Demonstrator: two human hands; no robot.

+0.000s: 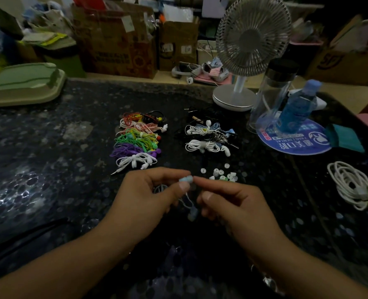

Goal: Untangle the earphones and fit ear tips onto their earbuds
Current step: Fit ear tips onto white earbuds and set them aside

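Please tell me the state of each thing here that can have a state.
left hand: pinches the light blue earbud
right hand: fingertips meet at the earbud's tip
loose ear tips: lying scattered, unfitted
coloured earphones: bundled
white cable: coiled
fan: upright

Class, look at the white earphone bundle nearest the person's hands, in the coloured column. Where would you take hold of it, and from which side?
Probably pinch the white earphone bundle at its tied middle, coming from above. The wrap gathers the loops into a narrow waist there, and the bundle lies flat on the dark table, so a grip on a loose end would likely drag cable.
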